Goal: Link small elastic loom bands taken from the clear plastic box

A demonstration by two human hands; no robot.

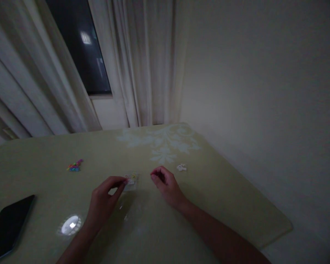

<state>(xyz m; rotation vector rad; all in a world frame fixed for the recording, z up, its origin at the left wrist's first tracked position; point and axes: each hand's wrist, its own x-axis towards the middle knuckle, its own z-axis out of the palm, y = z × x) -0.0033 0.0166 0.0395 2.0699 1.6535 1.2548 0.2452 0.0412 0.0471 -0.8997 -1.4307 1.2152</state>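
Note:
My left hand reaches forward over the pale green table, thumb and fingers pinched on a small clear packet holding something yellowish. My right hand rests on the table just right of the packet, fingers curled in, a short gap from it; whether anything is in it I cannot make out. A small white piece lies a little beyond the right hand. A cluster of colourful small bits lies to the far left of the left hand.
A dark tablet or phone lies at the table's near left edge. A bright lamp reflection shows beside my left wrist. White curtains and a dark window stand behind; a plain wall is right.

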